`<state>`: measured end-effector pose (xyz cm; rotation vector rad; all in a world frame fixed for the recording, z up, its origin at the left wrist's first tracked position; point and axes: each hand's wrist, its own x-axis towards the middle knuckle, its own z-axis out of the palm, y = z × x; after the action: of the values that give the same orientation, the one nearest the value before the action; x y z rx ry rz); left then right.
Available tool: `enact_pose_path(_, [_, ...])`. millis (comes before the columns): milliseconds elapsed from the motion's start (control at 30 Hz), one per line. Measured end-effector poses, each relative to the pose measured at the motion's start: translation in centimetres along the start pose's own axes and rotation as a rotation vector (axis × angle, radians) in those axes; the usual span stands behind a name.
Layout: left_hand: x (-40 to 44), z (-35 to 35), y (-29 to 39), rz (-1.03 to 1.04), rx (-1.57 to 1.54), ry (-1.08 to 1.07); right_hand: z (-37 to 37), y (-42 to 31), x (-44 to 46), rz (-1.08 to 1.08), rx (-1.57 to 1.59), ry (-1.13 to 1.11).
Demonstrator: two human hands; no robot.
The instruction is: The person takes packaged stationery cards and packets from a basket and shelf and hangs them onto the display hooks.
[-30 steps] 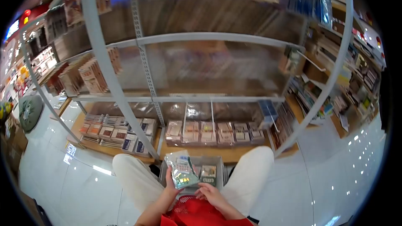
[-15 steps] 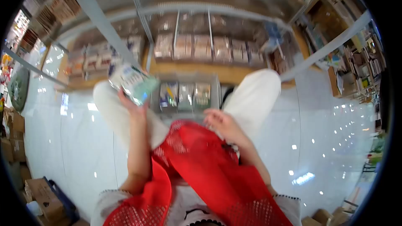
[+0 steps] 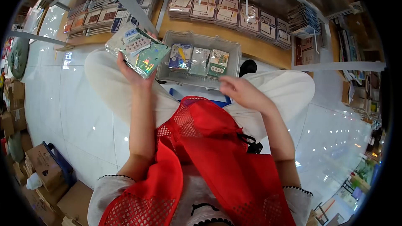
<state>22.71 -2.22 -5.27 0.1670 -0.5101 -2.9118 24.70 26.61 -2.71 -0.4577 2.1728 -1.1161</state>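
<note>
My left hand (image 3: pixel 136 73) grips a flat, clear-wrapped packet (image 3: pixel 140 52) with green and white printing, held tilted over my left knee beside the bin. Its thumb lies on the packet's near edge; the other fingers are mostly behind it. In front of me sits a translucent grey plastic bin (image 3: pixel 190 80) containing a blue packet (image 3: pixel 180 56), a pale green packet (image 3: pixel 198 61) and a green and white packet (image 3: pixel 218 62) in a row. Just off the bin's near right corner, my right hand (image 3: pixel 240 92) has its fingers curled in, slightly blurred, with nothing visible in them.
Wrapped stationery stacks (image 3: pixel 227 10) line a low wooden shelf (image 3: pixel 251 41) behind the bin, with metal posts (image 3: pixel 125 0) in front. A blue-edged stack (image 3: pixel 305 21) stands at the right. Cardboard boxes (image 3: pixel 44 165) sit on the floor at lower left.
The view has shifted, so bin and shelf appear larger and more to the right. The packet stays in my left hand; my right hand's fingers look more curled, still by the bin's near right corner.
</note>
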Motion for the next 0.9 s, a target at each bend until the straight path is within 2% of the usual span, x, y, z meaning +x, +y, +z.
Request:
enact_pose_path(67, [0.2, -0.1, -0.1, -0.051, 0.034, -0.033, 0.3, -0.9, 3.2, -0.097, 0.078, 0.134])
enact_pose_path(167, [0.0, 0.3, -1.3, -0.247, 0.106, -0.162, 1.5, -1.0, 8.2, -0.03, 0.477, 0.089])
enact_pose_path(233, [-0.7, 0.0, -2.5, -0.326, 0.54, 0.153, 2.3, -2.4, 10.1, -0.004, 0.739, 0.049])
enact_pose_path(267, [-0.9, -0.3, -3.1, -0.364, 0.757, 0.312, 2.7, -1.9, 11.0, 0.005, 0.715, 0.016])
enact_pose_path(333, [-0.1, -1.4, -4.5, -0.492, 0.816, 0.276, 4.2, 0.6, 12.9, 0.018, 0.667, -0.045])
enact_pose_path(367, [0.3, -2.4, -5.1, -0.557, 0.843, 0.255, 4.7, 2.7, 13.5, 0.075, 0.781, -0.093])
enact_pose_path(467, [0.9, -8.4, -7.5, -0.162, 1.722, 0.017, 5.6, 7.4, 13.8, 0.35, 1.062, 0.147])
enact_pose_path(500, [0.7, -7.8, -7.9, -0.298, 1.468, 0.109, 5.8, 9.0, 14.0, 0.408, 0.983, 0.223])
enact_pose_path(567, [0.9, -6.4, -8.0, -0.251, 1.381, 0.081, 6.1, 11.8, 14.7, 0.511, 0.824, 0.381])
enact_pose_path(667, [1.5, -6.3, -7.8, -0.239, 1.3, 0.067, 7.1, 14.7, 15.4, 0.51, 0.651, 0.482])
enact_pose_path(767, [1.6, -7.5, -7.7, -0.248, 1.294, 0.141, 7.2, 12.7, 15.5, 0.467, 0.764, 0.425])
enact_pose_path(867, [1.5, -4.5, -7.9, -0.376, 1.319, 0.384, 7.2, 7.7, 14.6, 0.309, 0.899, 0.177])
enact_pose_path(900, [1.5, -5.6, -7.8, -0.35, 1.248, 0.325, 7.3, 6.5, 14.0, 0.262, 0.887, 0.215])
